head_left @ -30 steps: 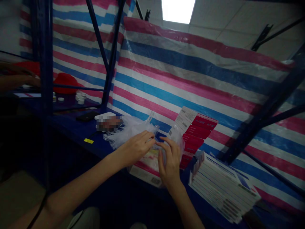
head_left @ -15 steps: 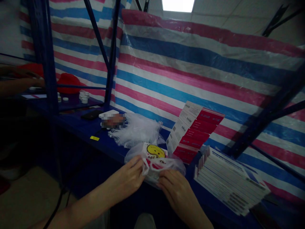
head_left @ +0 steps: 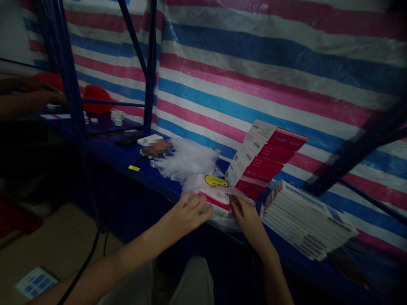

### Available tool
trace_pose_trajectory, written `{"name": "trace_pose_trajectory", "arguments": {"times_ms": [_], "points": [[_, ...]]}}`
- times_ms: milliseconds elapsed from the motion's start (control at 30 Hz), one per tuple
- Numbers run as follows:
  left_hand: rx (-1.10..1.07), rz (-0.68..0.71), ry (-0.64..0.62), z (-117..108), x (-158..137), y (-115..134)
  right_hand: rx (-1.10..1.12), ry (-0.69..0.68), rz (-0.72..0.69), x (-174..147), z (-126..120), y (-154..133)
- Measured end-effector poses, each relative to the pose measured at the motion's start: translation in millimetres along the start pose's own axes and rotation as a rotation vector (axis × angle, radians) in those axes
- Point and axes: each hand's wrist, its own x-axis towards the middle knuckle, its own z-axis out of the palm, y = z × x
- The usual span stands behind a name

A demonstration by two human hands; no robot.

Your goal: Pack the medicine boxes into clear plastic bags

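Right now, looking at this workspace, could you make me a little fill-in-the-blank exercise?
1. The bare left hand and bare right hand touch a translucent plastic bag; the round print showing there is ____.
2. In the picture, the stack of flat white boxes lies to the ____ of the red-and-white packages.
3. The striped plastic sheet behind has pink, white and ____ stripes.

Missing words: yellow; right; blue

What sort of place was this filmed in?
Probably a workroom or storeroom: stacked white boxes and piled plastic bags on a blue metal shelf, with striped sheeting hung behind.
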Motion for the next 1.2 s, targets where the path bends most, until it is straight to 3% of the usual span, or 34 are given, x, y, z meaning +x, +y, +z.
{"name": "trace_pose_trajectory", "arguments": {"times_ms": [100,200,300,400,500,600,700,767,867,967,1100,1200], "points": [[-0.117,0.191,0.001,5.5,10.1,6.4,0.224,0.043,-0.013,13.6,6.8,-4.3],[-0.214,0.211,-0.029,15.5,12.2,2.4,0.325,-0.055,-0.032,20.3,7.0,-5.0],[-0.224,0.120,0.007,23.9,-0.4,-8.5,0.318,-0.287,0.002,27.1,1.7,-2.7],[-0.271,-0.151,-0.003,29.9,-18.9,-16.2,0.275,-0.375,0.094,38.6,-0.4,0.1],[-0.388,-0.486,-0.071,36.6,-25.4,-17.9,0.311,-0.307,0.162,50.8,6.8,3.7],[-0.564,-0.669,-0.028,44.7,-13.4,-23.1,0.564,-0.229,0.183,59.0,20.7,10.7],[-0.751,-0.686,0.036,54.3,5.1,-38.1,0.796,-0.174,0.338,63.6,36.0,18.6],[-0.861,-0.633,0.063,63.1,14.5,-51.1,0.816,-0.100,0.462,65.9,45.1,20.5],[-0.988,-0.579,0.112,80.8,23.0,-66.9,0.734,0.035,0.555,68.3,54.1,15.7],[-1.066,-0.616,0.125,101.4,27.1,-73.3,0.639,0.110,0.623,69.0,53.7,4.2],[-1.096,-0.718,0.131,127.2,24.1,-72.7,0.507,0.091,0.765,70.3,42.6,-14.2],[-1.027,-0.752,0.053,136.6,18.1,-72.2,0.492,0.083,0.863,73.2,34.8,-24.8]]}}
